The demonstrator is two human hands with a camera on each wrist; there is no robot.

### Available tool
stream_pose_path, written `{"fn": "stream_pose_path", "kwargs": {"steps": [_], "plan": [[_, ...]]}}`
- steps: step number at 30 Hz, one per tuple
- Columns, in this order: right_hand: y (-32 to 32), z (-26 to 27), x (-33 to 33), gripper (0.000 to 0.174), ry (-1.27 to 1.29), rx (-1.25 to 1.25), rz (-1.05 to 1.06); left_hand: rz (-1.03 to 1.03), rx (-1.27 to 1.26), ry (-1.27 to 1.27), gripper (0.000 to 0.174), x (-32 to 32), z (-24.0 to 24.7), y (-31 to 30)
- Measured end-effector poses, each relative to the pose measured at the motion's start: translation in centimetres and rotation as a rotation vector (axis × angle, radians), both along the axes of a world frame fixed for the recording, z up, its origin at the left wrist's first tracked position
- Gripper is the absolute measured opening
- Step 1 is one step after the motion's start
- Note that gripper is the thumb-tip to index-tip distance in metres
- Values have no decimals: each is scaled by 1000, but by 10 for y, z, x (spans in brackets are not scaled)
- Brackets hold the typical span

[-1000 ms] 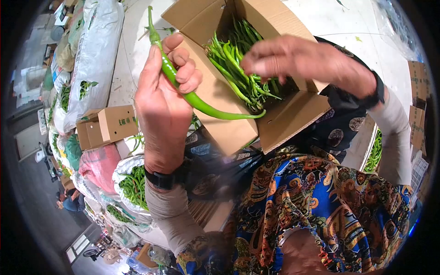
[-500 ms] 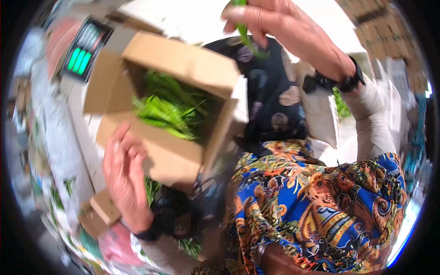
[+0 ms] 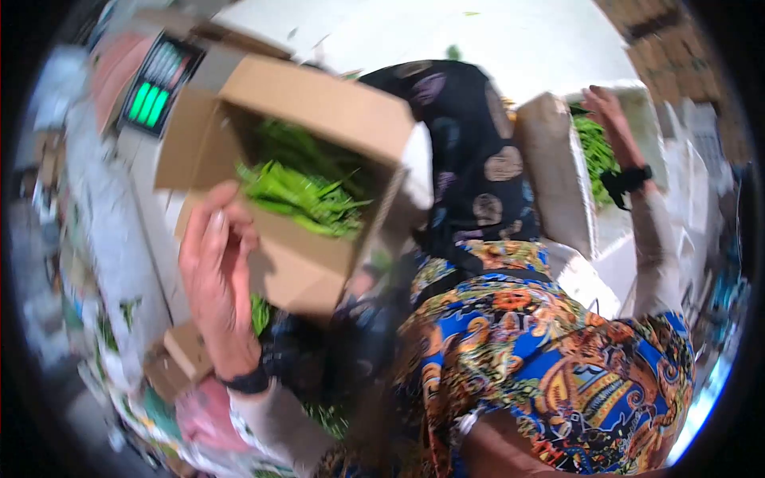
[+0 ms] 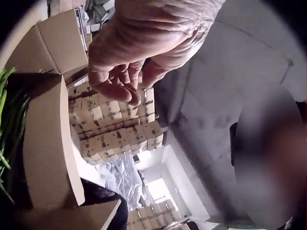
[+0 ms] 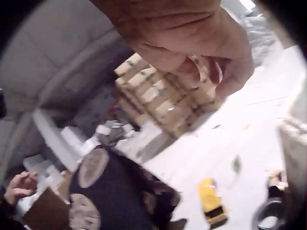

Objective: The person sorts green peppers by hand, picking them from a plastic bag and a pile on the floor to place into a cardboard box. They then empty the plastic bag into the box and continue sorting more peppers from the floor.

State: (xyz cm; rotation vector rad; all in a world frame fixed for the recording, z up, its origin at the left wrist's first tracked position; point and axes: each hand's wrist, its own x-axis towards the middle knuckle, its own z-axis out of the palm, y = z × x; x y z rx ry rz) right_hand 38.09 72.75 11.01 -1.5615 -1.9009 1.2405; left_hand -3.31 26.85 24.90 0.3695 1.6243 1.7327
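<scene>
Green peppers (image 3: 299, 195) lie inside an open cardboard box (image 3: 319, 99). The left hand (image 3: 215, 279) hovers at the box's near left side, its fingers loosely bent and holding nothing; in the left wrist view the hand (image 4: 148, 40) hangs beyond the box wall (image 4: 48, 139). Far to the right, the right hand (image 3: 612, 123) is over a white foam box (image 3: 551, 175) that holds more green peppers (image 3: 594, 159). The right wrist view shows this hand (image 5: 192, 43) with bent fingers and no pepper visible in them.
A scale with a lit green display (image 3: 147, 103) stands behind the cardboard box. Stacked cartons (image 3: 669, 56) are at the upper right. On the pale floor lies a yellow tool (image 5: 211, 201). Filled sacks line the left side.
The right hand has moved right and down from above the lap to the foam box, and the pepper it held is no longer seen in it. The left hand, which let go earlier, barely moves.
</scene>
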Motion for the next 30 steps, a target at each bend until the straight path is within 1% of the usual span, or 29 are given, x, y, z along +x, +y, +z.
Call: {"fn": "stream_pose_path", "kwargs": {"steps": [2,3,5,6,8,10,12,13,14,15,16,17,18,20,21,22,24,25,26,27,28,30], "plan": [[-25,40,-76,48,43,-68,212,39,97,19,33,-12,3,-10],[-45,66,-115,48,48,-39,395,92,72,41,33,-18,6,-16],[-95,122,-188,45,43,54,747,104,179,27,33,-27,10,-30],[-122,144,-219,43,33,117,917,140,172,41,33,-30,14,-38],[-170,164,-267,42,108,-26,1121,128,156,41,34,-35,21,-55],[-199,153,-319,40,101,-35,1474,190,108,33,35,-40,25,-79],[-230,122,-360,37,69,124,1741,259,49,49,35,-42,17,-112],[-244,98,-380,37,25,209,1867,331,-2,65,33,-41,7,-130],[-257,76,-395,37,-20,302,1987,350,-5,66,33,-38,-4,-148],[-270,60,-403,37,-16,303,2002,417,-57,17,34,-32,-19,-167],[-266,61,-405,37,-212,332,2041,480,-91,-41,35,-21,-27,-174],[-270,52,-407,37,-398,354,2070,501,-11,-93,33,-11,-56,-195],[-270,44,-409,37,-405,355,2085,523,68,-146,31,0,-88,-215],[-265,26,-412,40,-377,571,2196,754,-219,-308,30,28,-135,-229],[-266,13,-413,39,-398,518,2150,553,-249,-105,28,47,-197,-266],[-268,11,-418,39,-404,507,2165,344,-272,96,27,66,-252,-299],[-270,15,-433,35,-738,366,1982,481,-286,-112,26,103,-279,-285],[-248,30,-432,28,-477,286,1996,490,-465,-242,26,124,-324,-300],[-241,19,-435,22,-385,395,1935,501,-643,-372,25,142,-362,-309],[-233,14,-436,21,-373,492,1967,497,-596,-313,26,162,-399,-317],[-237,16,-435,20,-347,588,2004,502,-557,-253,27,181,-419,-314],[-254,10,-422,17,-564,429,2060,583,-438,-432,26,188,-390,-276]]}}
